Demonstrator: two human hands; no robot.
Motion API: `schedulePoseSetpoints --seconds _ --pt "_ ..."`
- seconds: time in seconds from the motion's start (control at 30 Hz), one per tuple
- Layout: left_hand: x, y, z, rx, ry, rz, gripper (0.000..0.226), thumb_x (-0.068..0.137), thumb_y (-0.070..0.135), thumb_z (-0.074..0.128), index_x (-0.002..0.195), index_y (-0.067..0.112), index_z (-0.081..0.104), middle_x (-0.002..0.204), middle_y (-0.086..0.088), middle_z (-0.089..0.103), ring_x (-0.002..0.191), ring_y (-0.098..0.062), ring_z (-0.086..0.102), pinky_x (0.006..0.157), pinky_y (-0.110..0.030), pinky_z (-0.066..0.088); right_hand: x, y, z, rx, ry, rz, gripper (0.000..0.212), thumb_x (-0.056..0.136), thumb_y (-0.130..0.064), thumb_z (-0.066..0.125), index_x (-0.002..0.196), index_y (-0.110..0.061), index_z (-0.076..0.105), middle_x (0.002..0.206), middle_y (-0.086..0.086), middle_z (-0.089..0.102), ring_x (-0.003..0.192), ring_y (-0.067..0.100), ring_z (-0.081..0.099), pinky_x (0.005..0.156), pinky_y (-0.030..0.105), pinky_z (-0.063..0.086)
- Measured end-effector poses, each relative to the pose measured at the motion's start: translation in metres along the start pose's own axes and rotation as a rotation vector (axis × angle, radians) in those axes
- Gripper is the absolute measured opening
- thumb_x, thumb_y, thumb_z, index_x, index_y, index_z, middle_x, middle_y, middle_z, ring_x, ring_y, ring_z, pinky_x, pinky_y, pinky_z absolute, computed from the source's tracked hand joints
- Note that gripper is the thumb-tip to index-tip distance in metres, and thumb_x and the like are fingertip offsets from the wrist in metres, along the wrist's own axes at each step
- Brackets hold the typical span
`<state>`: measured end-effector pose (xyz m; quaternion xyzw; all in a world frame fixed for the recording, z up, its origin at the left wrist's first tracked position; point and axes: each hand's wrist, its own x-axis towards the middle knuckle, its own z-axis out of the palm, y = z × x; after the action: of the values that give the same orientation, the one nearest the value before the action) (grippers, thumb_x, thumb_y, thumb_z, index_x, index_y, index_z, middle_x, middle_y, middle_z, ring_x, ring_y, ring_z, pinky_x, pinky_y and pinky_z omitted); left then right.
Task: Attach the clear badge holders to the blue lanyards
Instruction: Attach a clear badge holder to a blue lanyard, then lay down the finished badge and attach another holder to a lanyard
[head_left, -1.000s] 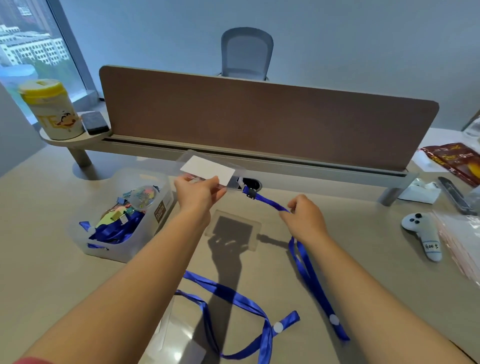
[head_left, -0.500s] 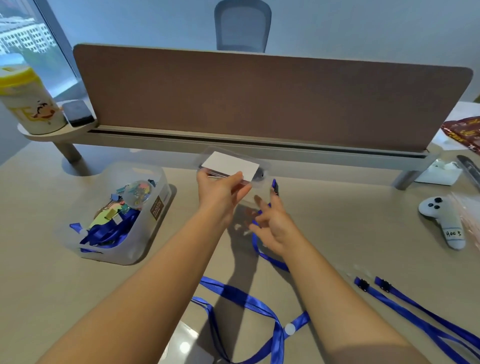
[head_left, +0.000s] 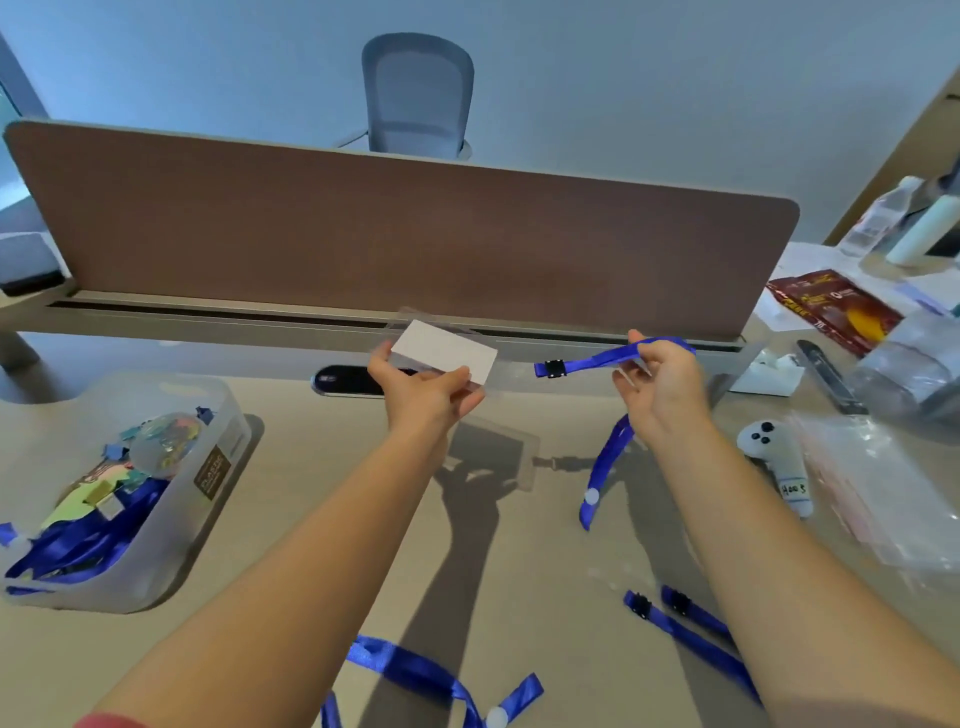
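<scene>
My left hand holds a clear badge holder with a white card inside, raised above the desk. To its right, my right hand pinches a blue lanyard just behind its black clip. The clip points left at the holder's right edge, with a small gap between them. The lanyard's loop hangs below my right hand to the desk. More blue lanyards lie on the desk: one at the bottom middle and two others with black clips at the bottom right.
A clear plastic tub of lanyards and coloured clips stands at the left. A white controller, plastic bags and a red packet lie at the right. A brown divider panel runs along the desk's far edge.
My right hand let go of the first lanyard, swung right, and now holds a lanyard end up with the clip pointing at the holder. The camera turned right.
</scene>
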<state>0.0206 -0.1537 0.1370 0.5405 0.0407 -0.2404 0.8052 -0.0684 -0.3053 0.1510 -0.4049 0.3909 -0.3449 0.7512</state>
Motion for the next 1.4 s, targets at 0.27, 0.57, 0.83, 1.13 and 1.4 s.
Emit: schedulePoseSetpoints --seconds 0.27,0.57,0.83,1.13,1.4 --pt "0.008 -0.011 0.008 -0.092 0.012 0.009 0.072 0.079 -0.015 0.051 0.131 0.021 0.017 0.087 -0.005 0.051 0.071 -0.018 0.057 0.06 -0.029 0.055 0.007 -0.02 -0.003 -0.04 0.018 -0.111 0.027 0.09 0.005 0.036 0.075 -0.017 0.04 0.105 0.005 0.059 0.098 0.019 0.055 0.085 0.027 0.044" --pt "0.05 -0.044 -0.107 0.089 0.276 -0.049 0.076 0.079 -0.013 0.053 0.132 0.025 0.014 0.099 -0.015 0.051 0.066 -0.017 0.056 0.047 -0.02 0.055 0.019 0.113 0.01 -0.135 0.025 0.289 0.009 0.094 -0.006 0.043 0.091 -0.009 0.05 0.089 0.006 0.062 0.121 0.028 0.054 0.104 0.033 0.04" --pt "0.065 -0.064 -0.151 0.158 0.436 -0.076 0.076 0.078 -0.013 0.054 0.133 0.023 0.018 0.094 -0.001 0.044 0.076 -0.016 0.054 0.065 -0.03 0.055 0.022 0.174 0.003 -0.278 0.02 0.451 0.019 0.092 -0.002 0.043 0.078 -0.008 0.052 0.081 0.004 0.056 0.113 0.025 0.054 0.095 0.031 0.041" --pt "0.057 -0.063 -0.175 0.403 0.441 -0.253 0.056 0.073 0.001 0.067 0.123 -0.001 0.042 0.126 -0.021 0.052 0.106 -0.034 0.054 0.087 -0.039 0.05 0.0 0.175 -0.01 -0.892 -0.156 0.217 0.038 0.072 0.006 0.046 0.043 -0.018 0.038 0.05 0.0 0.032 0.054 0.017 0.028 0.06 0.034 0.034" --pt "-0.019 -0.05 -0.192 1.297 -0.011 -0.004 0.047 0.083 0.008 0.057 0.127 0.009 0.041 0.137 -0.01 0.046 0.122 -0.024 0.046 0.098 -0.034 0.039 -0.065 0.169 -0.014 -1.62 -0.623 -0.091 0.039 0.09 -0.015 0.047 0.128 -0.008 0.049 0.133 0.012 0.053 0.121 0.028 0.052 0.098 0.034 0.041"
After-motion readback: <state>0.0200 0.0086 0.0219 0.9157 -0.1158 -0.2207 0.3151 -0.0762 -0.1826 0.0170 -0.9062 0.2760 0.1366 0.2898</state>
